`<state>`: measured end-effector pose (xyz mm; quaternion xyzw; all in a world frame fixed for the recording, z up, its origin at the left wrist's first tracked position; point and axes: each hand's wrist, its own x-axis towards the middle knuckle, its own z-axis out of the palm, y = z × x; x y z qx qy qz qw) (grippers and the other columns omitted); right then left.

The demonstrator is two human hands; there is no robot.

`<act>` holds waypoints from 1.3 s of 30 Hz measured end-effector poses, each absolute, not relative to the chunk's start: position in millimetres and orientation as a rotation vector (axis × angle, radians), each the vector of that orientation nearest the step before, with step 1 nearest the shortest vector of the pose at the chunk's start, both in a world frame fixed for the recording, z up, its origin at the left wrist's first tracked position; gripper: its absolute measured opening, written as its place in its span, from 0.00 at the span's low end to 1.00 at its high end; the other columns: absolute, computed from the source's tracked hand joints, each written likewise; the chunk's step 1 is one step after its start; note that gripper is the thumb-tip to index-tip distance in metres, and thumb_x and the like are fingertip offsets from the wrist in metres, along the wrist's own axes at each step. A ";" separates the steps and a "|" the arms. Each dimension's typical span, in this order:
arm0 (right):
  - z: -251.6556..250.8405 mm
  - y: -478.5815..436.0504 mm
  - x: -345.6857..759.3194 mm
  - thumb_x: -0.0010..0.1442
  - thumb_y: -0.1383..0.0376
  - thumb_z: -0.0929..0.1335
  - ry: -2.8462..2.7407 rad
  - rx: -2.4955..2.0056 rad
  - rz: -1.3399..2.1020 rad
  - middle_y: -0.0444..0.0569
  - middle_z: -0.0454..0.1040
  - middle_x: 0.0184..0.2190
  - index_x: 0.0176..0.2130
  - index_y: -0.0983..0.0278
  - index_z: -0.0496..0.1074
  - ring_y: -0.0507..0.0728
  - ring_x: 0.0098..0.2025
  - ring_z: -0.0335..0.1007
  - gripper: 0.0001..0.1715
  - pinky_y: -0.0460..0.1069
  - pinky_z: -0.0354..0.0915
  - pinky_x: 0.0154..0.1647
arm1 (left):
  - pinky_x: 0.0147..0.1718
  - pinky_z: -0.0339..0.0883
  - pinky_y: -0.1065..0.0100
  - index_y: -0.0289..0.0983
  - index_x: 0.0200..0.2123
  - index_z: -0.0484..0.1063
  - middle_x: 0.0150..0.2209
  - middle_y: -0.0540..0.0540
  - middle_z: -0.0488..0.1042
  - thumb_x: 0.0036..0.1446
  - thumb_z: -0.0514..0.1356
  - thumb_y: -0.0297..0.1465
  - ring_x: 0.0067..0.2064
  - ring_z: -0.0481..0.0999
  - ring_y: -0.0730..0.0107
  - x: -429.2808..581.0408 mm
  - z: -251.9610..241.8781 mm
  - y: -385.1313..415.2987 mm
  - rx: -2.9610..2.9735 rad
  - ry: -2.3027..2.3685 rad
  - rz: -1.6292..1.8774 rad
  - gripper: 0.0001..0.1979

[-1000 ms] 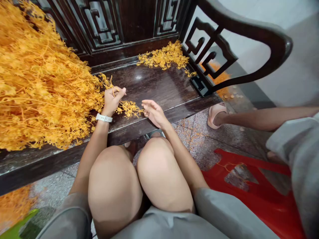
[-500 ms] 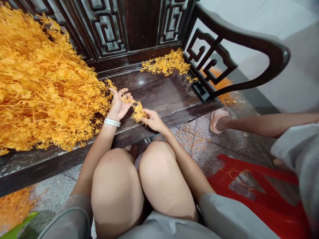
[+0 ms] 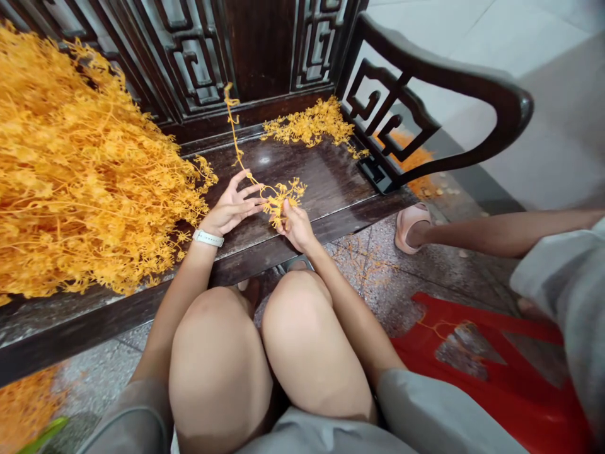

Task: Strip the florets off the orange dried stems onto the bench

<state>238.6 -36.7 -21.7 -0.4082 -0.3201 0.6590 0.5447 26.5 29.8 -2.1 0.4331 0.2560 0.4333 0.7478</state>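
two hands sit over the dark wood table (image 3: 321,183): the right hand (image 3: 297,228) pinches an orange sprig (image 3: 278,202) in a narrow grip, the left hand (image 3: 230,211) open wide.

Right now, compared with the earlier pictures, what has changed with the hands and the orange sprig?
The left hand moved off the orange pile and lies open, palm up. The right hand now pinches the orange sprig, its long stem stretching up toward the bench back. The pile and the small heap stayed.
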 end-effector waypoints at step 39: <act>-14.5 -38.4 242.8 0.60 0.54 0.77 -0.777 -0.922 1.557 0.35 0.78 0.30 0.69 0.51 0.64 0.49 0.22 0.65 0.43 0.44 0.58 0.24 | 0.14 0.43 0.75 0.40 0.45 0.79 0.15 0.56 0.69 0.59 0.74 0.58 0.12 0.52 0.80 47.6 6.1 26.2 1.017 0.814 0.999 0.28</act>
